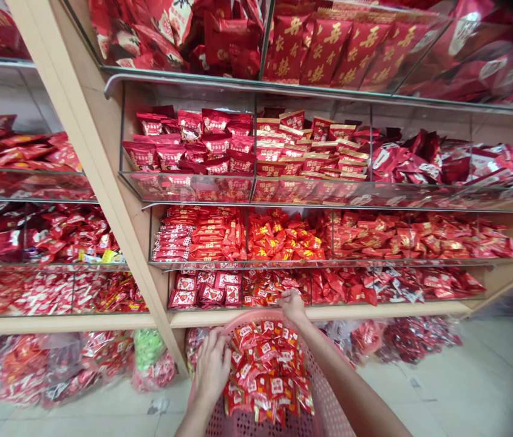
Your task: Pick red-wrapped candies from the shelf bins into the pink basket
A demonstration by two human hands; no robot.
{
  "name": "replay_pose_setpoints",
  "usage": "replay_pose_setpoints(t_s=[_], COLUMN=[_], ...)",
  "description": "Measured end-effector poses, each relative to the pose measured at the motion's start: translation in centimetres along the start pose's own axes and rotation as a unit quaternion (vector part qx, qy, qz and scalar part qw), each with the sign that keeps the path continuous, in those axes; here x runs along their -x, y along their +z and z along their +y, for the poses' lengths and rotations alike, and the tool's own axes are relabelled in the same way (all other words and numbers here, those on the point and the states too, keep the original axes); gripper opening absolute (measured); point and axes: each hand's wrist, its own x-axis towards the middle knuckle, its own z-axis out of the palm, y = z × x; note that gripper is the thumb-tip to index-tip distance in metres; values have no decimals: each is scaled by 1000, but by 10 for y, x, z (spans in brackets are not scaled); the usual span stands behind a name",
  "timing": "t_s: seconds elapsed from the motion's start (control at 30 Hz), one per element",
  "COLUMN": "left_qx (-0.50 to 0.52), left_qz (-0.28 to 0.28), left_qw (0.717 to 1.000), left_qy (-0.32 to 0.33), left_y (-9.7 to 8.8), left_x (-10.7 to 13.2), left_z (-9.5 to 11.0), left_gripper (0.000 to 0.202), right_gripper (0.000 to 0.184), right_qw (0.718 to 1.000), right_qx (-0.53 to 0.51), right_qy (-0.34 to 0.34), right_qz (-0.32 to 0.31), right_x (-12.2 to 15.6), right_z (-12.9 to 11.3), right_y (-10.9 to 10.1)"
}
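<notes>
A pink perforated plastic basket (329,394) is in front of the lowest shelf, low in the head view. Inside it lies a heap of small red candy packets (268,370) with white and gold print. My left hand (212,368) is at the basket's left rim, its fingers bent over the edge. My right hand (291,306) is stretched past the far rim to the bottom shelf, its fingers curled together. Right behind it is a compartment of red-and-gold packets (274,286). Whether a packet is between the right fingers is hidden.
Glass-fronted shelves (315,195) full of red packets rise ahead. A slanting wooden upright (87,152) divides them from another rack at left. Filled clear bags (23,367) lie on the tiled floor (488,388) under the bottom ledge (397,310), on both sides of the basket.
</notes>
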Motion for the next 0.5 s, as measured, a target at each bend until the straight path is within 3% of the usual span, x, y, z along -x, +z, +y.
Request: replay_pose_setpoints(t_s=[0.13,0.5], left_qx=[-3,-9], left_qz=[4,13], left_qw=[1000,1000], left_qy=[3,13], left_y=[0,0], left_x=[0,-1], left_z=[1,1], left_gripper=[25,24], right_gripper=[25,46], right_qw=[994,949], right_qx=[-107,-299], right_qy=[25,72], right_qz=[-13,-66], right_x=[3,45], right_z=[1,18], right_y=[-2,-38])
